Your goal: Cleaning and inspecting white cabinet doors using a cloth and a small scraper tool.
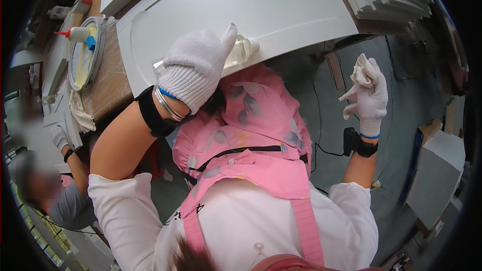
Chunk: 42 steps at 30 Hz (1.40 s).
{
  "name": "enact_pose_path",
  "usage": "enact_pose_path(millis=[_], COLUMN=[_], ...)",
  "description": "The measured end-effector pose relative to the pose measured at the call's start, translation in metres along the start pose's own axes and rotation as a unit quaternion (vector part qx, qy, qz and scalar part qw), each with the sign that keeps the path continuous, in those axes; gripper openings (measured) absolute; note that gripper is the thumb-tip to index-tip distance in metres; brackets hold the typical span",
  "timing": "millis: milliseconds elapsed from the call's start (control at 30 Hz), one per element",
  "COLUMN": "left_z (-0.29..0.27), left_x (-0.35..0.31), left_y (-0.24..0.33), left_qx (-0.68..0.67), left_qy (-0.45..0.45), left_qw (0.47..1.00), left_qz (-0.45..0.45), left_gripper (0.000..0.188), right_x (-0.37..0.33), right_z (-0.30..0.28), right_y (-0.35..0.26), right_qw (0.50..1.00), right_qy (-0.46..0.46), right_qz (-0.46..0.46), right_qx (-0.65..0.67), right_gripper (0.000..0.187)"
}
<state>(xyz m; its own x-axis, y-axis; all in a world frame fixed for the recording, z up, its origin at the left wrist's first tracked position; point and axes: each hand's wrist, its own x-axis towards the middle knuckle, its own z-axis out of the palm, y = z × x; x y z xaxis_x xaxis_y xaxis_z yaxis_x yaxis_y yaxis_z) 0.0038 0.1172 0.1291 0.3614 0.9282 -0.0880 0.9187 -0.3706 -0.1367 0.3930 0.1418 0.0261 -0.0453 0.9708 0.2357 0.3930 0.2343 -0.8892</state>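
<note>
Grips bottle [240, 52] in left hand [197, 60], top middle, and cloth [365, 72] in right hand [373, 99], far right. Seems part done, with cloth off panel [261, 0].

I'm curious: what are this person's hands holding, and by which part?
Left hand: a clear bottle, around its middle. Right hand: a crumpled white cloth, exact part unclear.

Left glove [200, 59] white w/ blue cuff edge, clear bottle [237, 54] under its fingers, white panel [251, 2] past the fingertips, pink apron [261, 120] with grey leaf print bodyward of them, right glove [371, 103] also white/blue-edged, off-white cloth [368, 74] at its fingers, grey-green floor [334, 115] around those.
</note>
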Motion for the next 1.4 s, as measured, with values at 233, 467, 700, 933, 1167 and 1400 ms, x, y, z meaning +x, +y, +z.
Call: enact_pose_path(millis=[233, 467, 700, 933, 1167, 1400], left_z=[-0.001, -0.015, -0.018, 0.030, 0.070, 0.088], left_x=[0.058, 0.014, -0.063, -0.067, -0.038, -0.075], left_y=[0.016, -0.006, -0.025, -0.104, -0.177, -0.188], left_qx=[0.016, 0.000, 0.053, -0.166, -0.413, -0.366], left_qy=[-0.053, -0.079, -0.124, 0.174, 0.305, 0.184], left_qw=[0.998, 0.996, 0.984, 0.953, 0.796, 0.853], left_qz=[-0.009, -0.038, -0.116, -0.185, -0.321, -0.323], left_gripper=[0.066, 0.071, 0.078, 0.088, 0.072, 0.087], right_x=[-0.004, -0.007, 0.009, 0.064, 0.103, 0.100], right_z=[-0.009, -0.009, 0.008, 0.042, 0.086, 0.078], right_y=[0.007, 0.000, -0.005, -0.033, -0.052, -0.044], right_qw=[0.998, 0.994, 0.996, 0.972, 0.872, 0.855], right_qy=[0.019, 0.039, -0.029, -0.052, -0.061, -0.134], right_qz=[0.062, 0.085, 0.025, -0.156, -0.201, -0.257], right_qx=[-0.011, -0.063, -0.082, -0.166, -0.442, -0.430], right_gripper=[0.049, 0.052, 0.040, 0.039, 0.033, 0.041])
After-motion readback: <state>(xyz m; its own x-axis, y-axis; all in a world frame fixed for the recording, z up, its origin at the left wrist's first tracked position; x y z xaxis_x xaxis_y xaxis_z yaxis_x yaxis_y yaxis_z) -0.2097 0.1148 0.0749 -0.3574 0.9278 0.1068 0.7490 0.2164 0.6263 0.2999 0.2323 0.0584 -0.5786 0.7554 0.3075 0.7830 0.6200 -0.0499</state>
